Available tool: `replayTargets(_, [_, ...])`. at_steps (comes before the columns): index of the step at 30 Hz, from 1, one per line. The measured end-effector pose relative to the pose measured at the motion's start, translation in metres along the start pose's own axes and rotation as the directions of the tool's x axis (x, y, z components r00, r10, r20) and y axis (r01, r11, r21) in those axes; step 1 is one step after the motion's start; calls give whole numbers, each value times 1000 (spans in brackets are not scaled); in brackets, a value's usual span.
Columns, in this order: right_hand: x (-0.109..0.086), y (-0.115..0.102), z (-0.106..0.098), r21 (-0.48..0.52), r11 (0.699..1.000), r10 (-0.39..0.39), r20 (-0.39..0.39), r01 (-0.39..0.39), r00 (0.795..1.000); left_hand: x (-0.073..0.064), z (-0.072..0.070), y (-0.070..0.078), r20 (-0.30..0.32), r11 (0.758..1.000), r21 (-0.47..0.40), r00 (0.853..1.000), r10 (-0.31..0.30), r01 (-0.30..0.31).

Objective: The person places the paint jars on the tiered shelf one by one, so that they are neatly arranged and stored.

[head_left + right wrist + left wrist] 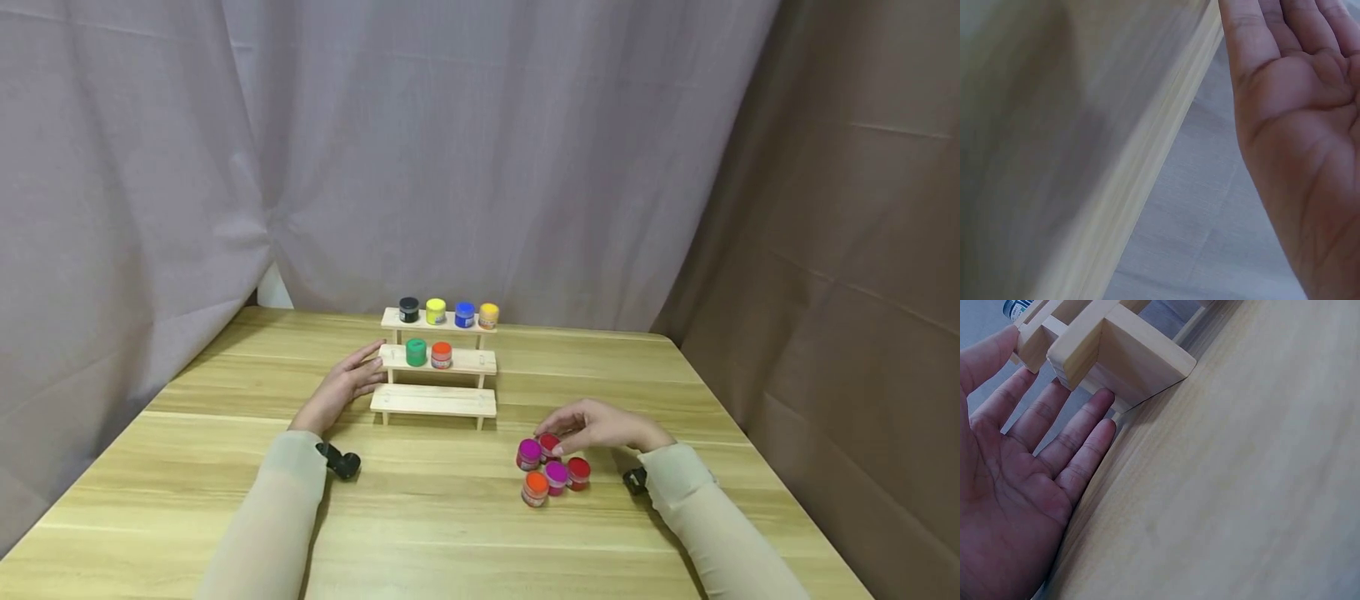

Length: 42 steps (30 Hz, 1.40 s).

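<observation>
Pale wooden rack at its fingertips, the left hand lies released, fingers outstretched, its palm shown to us by the left wrist view; the right hand bends about a red-lidded jar, but we cannot tell whether it grips, as the right wrist view cuts off the fingertips; only the head view gives us four more jars beside it; six others stand on the rack's upper two tiers.
</observation>
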State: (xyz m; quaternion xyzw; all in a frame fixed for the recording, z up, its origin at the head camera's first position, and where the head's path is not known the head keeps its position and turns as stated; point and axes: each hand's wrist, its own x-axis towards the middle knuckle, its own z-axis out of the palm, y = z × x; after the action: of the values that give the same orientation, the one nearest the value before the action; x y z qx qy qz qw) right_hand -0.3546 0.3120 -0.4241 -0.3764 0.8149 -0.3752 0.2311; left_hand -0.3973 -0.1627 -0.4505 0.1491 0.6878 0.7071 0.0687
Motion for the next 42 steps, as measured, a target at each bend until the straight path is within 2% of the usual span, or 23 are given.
replayTargets(6, [-1,1,0,9,1000,-16,15,16,1000,1,0,1,-3,1000,10,1000,-4,4])
replayTargets(17, [-1,1,2,69,998,14,38,-16,999,-2,0,-2,-9,1000,9,1000,-24,24])
replayTargets(28, [-2,0,3,115,993,33,29,-36,999,-2,1,-1,0,1000,1,1000,4,-4])
replayTargets(37, [1,3,2,34,999,27,13,-27,1000,-1,0,-1,-12,1000,23,1000,1,-1])
replayTargets(42, [0,1,3,45,998,33,12,-34,999,-1,1,0,-19,1000,22,1000,-12,12])
